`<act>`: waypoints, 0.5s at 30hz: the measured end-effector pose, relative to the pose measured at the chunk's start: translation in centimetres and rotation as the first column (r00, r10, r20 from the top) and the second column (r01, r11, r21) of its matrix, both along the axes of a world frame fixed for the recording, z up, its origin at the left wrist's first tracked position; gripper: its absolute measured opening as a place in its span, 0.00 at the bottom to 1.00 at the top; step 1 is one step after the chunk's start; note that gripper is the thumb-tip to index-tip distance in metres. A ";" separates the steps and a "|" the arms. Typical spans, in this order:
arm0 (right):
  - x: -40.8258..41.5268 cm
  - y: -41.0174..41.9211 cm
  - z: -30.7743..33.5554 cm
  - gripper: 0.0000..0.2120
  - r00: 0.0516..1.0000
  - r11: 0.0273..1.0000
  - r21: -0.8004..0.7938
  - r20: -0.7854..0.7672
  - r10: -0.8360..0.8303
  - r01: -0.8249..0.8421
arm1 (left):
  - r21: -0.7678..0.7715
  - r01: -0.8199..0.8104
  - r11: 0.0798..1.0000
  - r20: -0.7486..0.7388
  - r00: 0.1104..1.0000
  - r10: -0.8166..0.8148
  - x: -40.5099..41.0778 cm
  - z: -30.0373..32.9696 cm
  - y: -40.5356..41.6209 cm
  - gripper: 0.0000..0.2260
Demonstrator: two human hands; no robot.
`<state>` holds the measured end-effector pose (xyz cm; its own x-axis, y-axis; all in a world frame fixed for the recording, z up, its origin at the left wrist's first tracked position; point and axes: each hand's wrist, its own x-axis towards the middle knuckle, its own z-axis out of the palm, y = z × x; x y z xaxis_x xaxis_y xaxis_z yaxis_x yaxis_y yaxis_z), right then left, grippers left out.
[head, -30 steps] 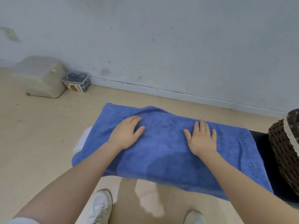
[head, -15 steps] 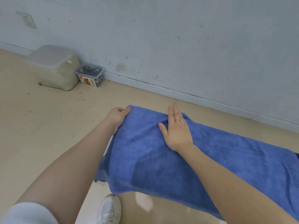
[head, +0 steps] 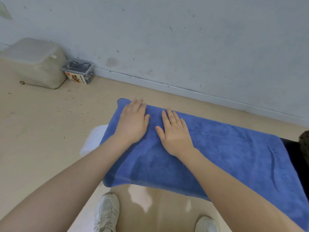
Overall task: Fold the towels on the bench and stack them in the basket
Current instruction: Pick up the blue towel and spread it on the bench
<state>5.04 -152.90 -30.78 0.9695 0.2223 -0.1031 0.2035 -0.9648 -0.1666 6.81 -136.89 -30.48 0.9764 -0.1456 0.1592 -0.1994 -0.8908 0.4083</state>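
Under both palms, the blue towel (head: 209, 153) lies spread along the bench (head: 291, 158). The left hand (head: 133, 121), gripping the far corner half a second ago, now rests flat with straight fingers beside the right hand (head: 175, 133), likewise flat and grasping nothing. Smoothing appears complete at this end; the next fold likely follows.

You are standing in a plain, sparsely furnished room, more a bare indoor space than a lived-in home: a scuffed, marked pale wall (head: 184, 39) meets a beige floor (head: 41, 131) strewn with small debris, and a grey block (head: 35, 62) and a clear plastic box (head: 78, 71) of cables sit against the baseboard (head: 184, 89).
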 end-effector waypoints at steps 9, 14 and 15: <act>-6.7 -14.4 -0.5 0.36 0.986 0.981 -0.132 -0.067 -0.155 0.145 | 0.365 0.060 0.929 -0.319 0.946 0.064 -2.6 -0.9 -1.6 0.35; -10.5 -20.9 -0.2 0.27 0.952 0.951 -0.126 -0.087 -0.294 0.283 | 0.428 -0.042 0.903 -0.316 0.929 0.193 -4.1 0.8 -5.7 0.31; -11.3 -22.0 -0.1 0.28 0.944 0.944 -0.126 -0.089 -0.317 0.305 | 0.417 -0.016 0.909 -0.289 0.946 0.149 -4.7 1.2 -7.2 0.30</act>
<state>-6.27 -174.87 -30.91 0.9705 -0.1071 -0.2161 -0.1229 -0.9905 -0.0613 2.13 -144.06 -29.29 0.9775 -0.0491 -0.2051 -0.0421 -0.9984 0.0385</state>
